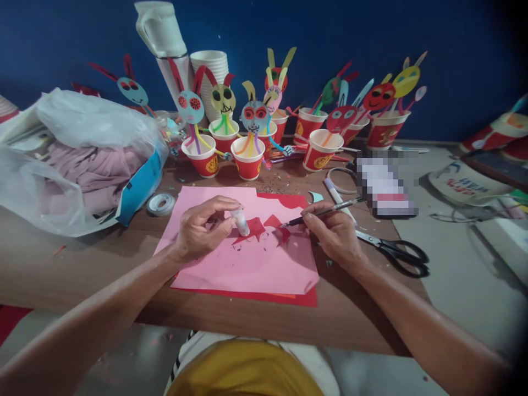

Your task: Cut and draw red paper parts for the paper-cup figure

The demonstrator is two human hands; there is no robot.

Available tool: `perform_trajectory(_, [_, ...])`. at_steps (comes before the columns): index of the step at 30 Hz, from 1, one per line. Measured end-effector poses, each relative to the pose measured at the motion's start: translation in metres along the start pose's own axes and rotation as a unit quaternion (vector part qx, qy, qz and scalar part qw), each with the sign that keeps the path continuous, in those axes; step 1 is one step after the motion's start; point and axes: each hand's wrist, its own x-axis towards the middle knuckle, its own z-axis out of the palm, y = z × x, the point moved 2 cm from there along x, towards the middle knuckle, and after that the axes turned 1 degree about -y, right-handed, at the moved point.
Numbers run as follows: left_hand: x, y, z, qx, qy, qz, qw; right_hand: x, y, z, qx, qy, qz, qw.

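My left hand (pixel 206 225) pinches a small whitish cylinder (pixel 242 222) between thumb and fingers. The cylinder stands nearly upright over a red paper scrap (pixel 256 228); whether it touches the scrap I cannot tell. A slim black pen (pixel 297 220) is gripped in my right hand (pixel 332 231), its tip pointing left, close to smaller red paper pieces (pixel 273 221). Beneath both hands lies a pink paper sheet (pixel 243 269) with dark specks on it. Red paper (pixel 307 297) sticks out from under the pink sheet.
Black-handled scissors (pixel 406 257) and a marker (pixel 333 192) lie at the right, near a blurred-out phone-like object (pixel 385 184). A tape roll (pixel 160 204) and a plastic bag (pixel 99 118) with cloth are left. Behind stand several red cups (pixel 247 165) with paper-faced figures.
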Motion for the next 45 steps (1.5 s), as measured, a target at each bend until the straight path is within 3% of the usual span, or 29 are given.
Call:
perform_trajectory(7, [0.000,0.002,0.003,0.020,-0.004,0.013,1.000,0.000,0.003,0.000,0.029,-0.008,0.028,0.999])
perform_trajectory(37, [-0.001,-0.002,0.009,-0.018,0.006,0.016,1.000,-0.001,0.004,0.005,0.009,-0.060,0.018,0.998])
perform_trajectory(41, [0.000,0.000,0.011,-0.025,0.005,0.039,0.999,-0.003,0.004,0.006,0.009,-0.058,0.025,0.998])
perform_trajectory(45, [0.002,0.004,0.010,-0.038,-0.001,0.059,0.998,-0.010,-0.007,0.011,-0.045,-0.047,-0.020,0.998])
